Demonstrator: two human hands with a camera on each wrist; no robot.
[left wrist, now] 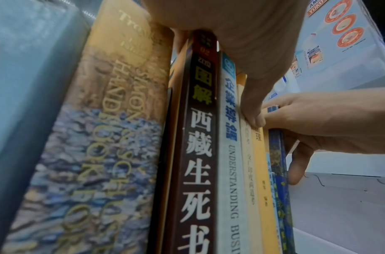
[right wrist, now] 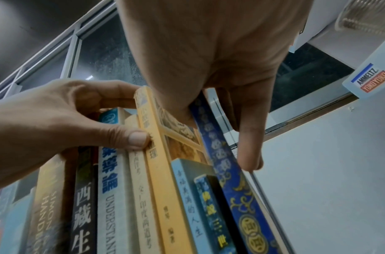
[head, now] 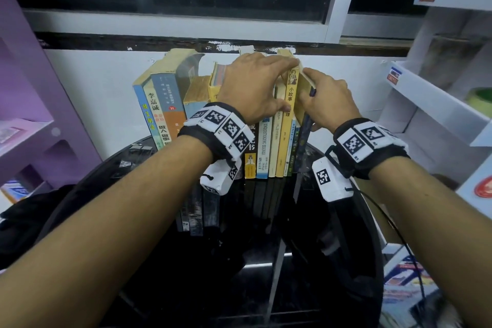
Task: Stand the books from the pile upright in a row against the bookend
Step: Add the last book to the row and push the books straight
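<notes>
A row of books [head: 263, 146] stands upright on a glossy black round table [head: 332, 247] against the white wall. My left hand [head: 288, 82] reaches over the tops of the books. Its thumb presses the spine of a yellow book [head: 288, 120] [right wrist: 161, 171]. At the row's right end a thin dark blue book [head: 304, 136] [right wrist: 220, 146] leans left, top against the yellow one. My right hand [head: 319, 98] pinches it near the top, thumb on its left face and fingers [right wrist: 250, 154] on its right. No bookend can be made out.
Thick books [head: 165, 104] at the row's left end lean to the right. White display shelves [head: 426, 104] stand close on the right and a purple shelf unit [head: 26, 88] on the left. Magazines [head: 407, 290] lie low on the right.
</notes>
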